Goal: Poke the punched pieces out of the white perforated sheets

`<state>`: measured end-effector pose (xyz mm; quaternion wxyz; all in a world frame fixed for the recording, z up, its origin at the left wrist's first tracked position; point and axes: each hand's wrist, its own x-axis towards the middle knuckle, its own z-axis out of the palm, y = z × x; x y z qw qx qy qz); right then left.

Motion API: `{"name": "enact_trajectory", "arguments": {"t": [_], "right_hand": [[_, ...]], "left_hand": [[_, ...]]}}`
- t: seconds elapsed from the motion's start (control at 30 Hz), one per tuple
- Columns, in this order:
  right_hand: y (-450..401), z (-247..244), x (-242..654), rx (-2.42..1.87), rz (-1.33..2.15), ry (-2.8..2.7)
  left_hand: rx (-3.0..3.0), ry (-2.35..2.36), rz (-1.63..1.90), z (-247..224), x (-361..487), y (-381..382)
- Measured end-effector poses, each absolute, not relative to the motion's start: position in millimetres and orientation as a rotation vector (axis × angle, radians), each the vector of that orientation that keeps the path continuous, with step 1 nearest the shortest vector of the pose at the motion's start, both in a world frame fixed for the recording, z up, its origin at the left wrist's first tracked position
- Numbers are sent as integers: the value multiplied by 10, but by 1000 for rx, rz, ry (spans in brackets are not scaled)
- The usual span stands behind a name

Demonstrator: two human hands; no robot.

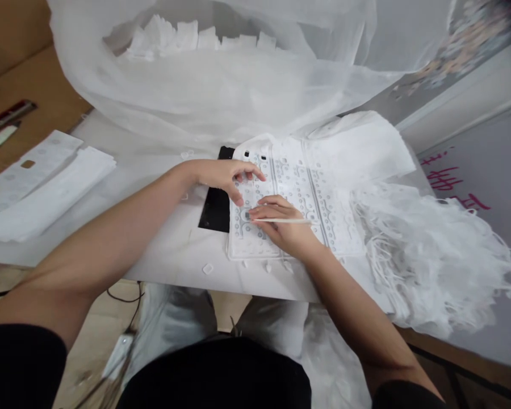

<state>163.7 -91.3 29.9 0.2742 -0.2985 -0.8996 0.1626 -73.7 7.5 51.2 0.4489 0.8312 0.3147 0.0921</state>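
White die-cut sheets (296, 196) with rows of small holes and printed lines lie in front of me, partly over a black plate (216, 201). My left hand (234, 177) is at the sheets' left part, thumb and fingers spread apart, nothing visible between them. Just below it, my right hand (281, 224) is closed around a thin whitish stick (283, 220), which lies across the fingers. Its fingertips are at the lower left of the sheets, by a small dark square opening (247, 215). What the tips touch is too small to tell.
A large translucent bag (238, 85) with white folded pieces stands behind. Tangled white strips (443, 255) heap up at right. White cut strips (46, 187) lie at left. Small loose scraps (208, 268) dot the front table edge. A power strip (118, 357) hangs below.
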Motion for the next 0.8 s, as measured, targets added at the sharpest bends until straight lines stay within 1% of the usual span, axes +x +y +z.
{"name": "enact_trajectory", "arguments": {"t": [0.13,0.27,0.47,0.57,0.73,0.8], "right_hand": [[-988,296,1620,-710,133,-2578],[-1017,304,1593,-661,-137,-2588],[-964,238,1562,-717,-333,-2488],[-940,214,1552,-820,-292,-2454],[-932,226,1588,-857,54,-2516],[-933,234,1615,-883,143,-2476]], "left_hand": [[2171,794,72,548,-697,-41],[2275,841,-4,502,-612,-111],[2300,900,-43,517,-602,-165],[2245,988,-41,526,-601,-191],[2253,1031,-16,532,-600,-228],[2247,1020,-19,547,-608,-237]]}}
